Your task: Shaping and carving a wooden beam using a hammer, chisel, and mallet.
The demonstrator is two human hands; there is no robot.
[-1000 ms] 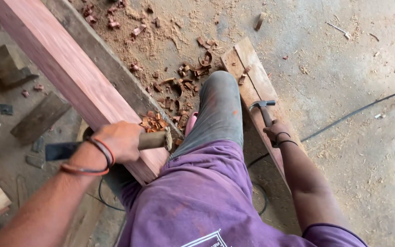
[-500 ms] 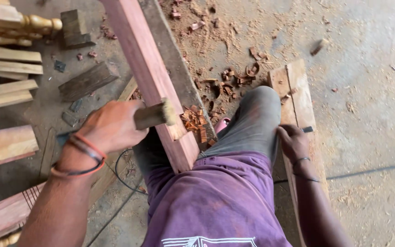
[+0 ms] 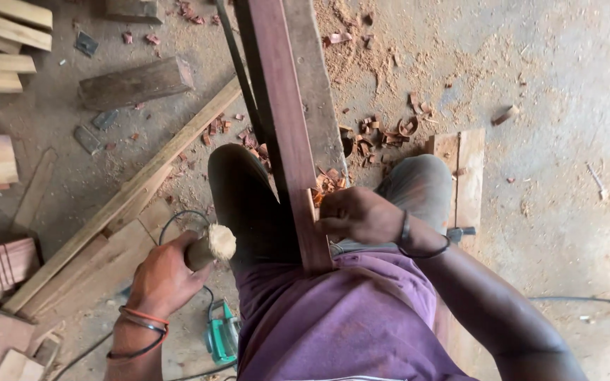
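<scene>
I sit astride a long reddish wooden beam point(image 3: 284, 134) that runs away from me between my knees. My left hand point(image 3: 164, 279) is shut on a wooden tool handle point(image 3: 210, 245), whose pale butt end points up beside my left knee; the tool's head is hidden. My right hand point(image 3: 358, 215) lies against the beam's right edge with its fingers curled, beside a pile of reddish wood chips point(image 3: 326, 182). Whether it holds anything is hidden. A small dark metal tool point(image 3: 460, 231) lies on the plank by my right forearm.
A green power tool point(image 3: 222, 337) with a cable lies on the floor under my left arm. Planks point(image 3: 128, 194) and offcuts point(image 3: 135, 83) cover the left side. A short plank point(image 3: 464, 169) lies under my right knee. Sawdust and shavings are scattered ahead.
My right hand left the plank on the right and came onto the beam's edge. My left hand carried the handle down off the beam to the left. The view swung so the beam runs straight ahead.
</scene>
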